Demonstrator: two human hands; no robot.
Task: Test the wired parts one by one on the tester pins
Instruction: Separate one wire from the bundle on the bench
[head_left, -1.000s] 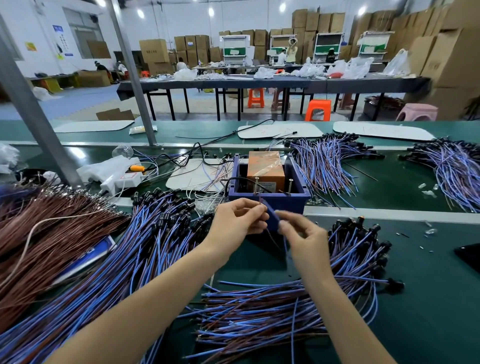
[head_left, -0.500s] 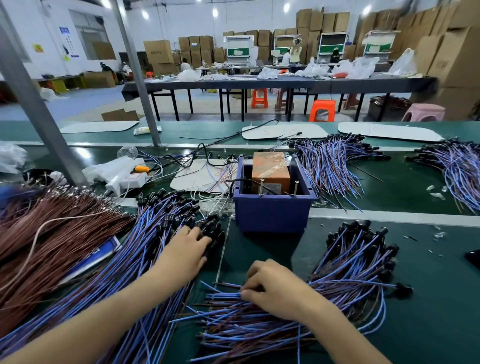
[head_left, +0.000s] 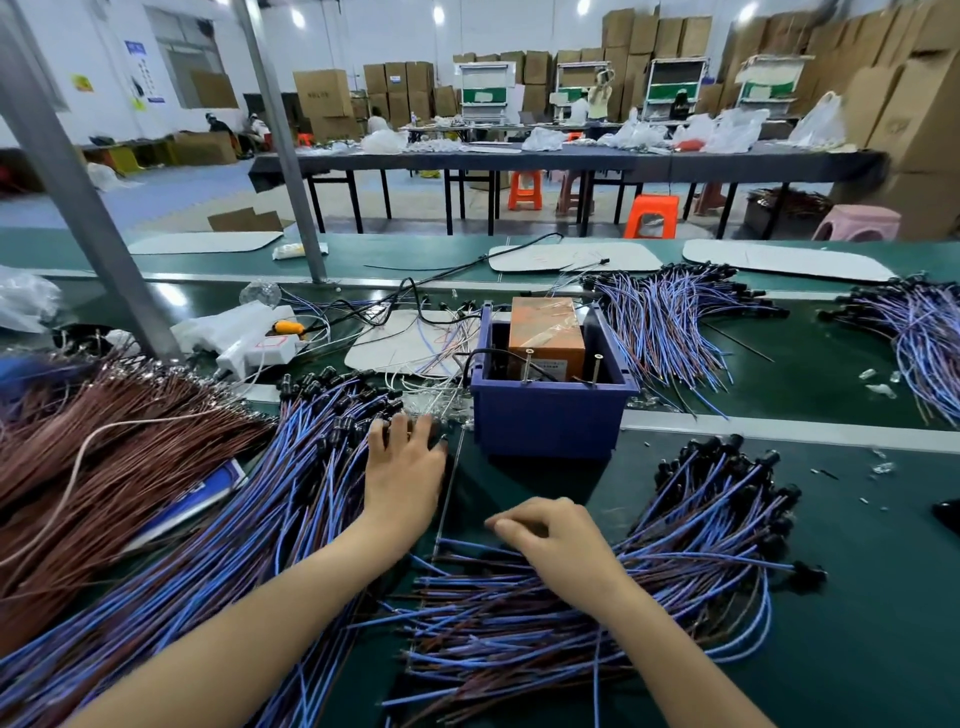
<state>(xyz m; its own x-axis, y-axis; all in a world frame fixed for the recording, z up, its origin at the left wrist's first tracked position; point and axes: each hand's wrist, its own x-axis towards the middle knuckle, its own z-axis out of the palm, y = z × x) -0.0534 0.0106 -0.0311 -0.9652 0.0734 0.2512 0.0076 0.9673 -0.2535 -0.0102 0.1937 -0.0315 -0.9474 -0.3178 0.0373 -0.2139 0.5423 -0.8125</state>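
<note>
The tester is a blue bin (head_left: 549, 418) holding an orange box (head_left: 545, 332), with two upright metal pins (head_left: 529, 365) at its front. To its left lies a large pile of blue and brown wired parts (head_left: 270, 519) with black heads. My left hand (head_left: 402, 470) lies on this pile, fingers stretched onto the black heads beside the bin. A second pile of wired parts (head_left: 691, 551) lies at the lower right. My right hand (head_left: 561, 543) rests on its bare wire ends with fingers loosely curled; I see nothing pinched in it.
A bundle of brown wires (head_left: 104, 457) fills the far left. More blue wired parts (head_left: 670, 332) lie behind the bin and at the far right (head_left: 919, 332). A white power strip (head_left: 260, 351) and black cables sit at the back left, near a slanted metal post (head_left: 98, 234).
A second ago both hands held one wired part up at the front of the bin. They have dropped to the piles; the left hand has since slid forward onto the black heads.
</note>
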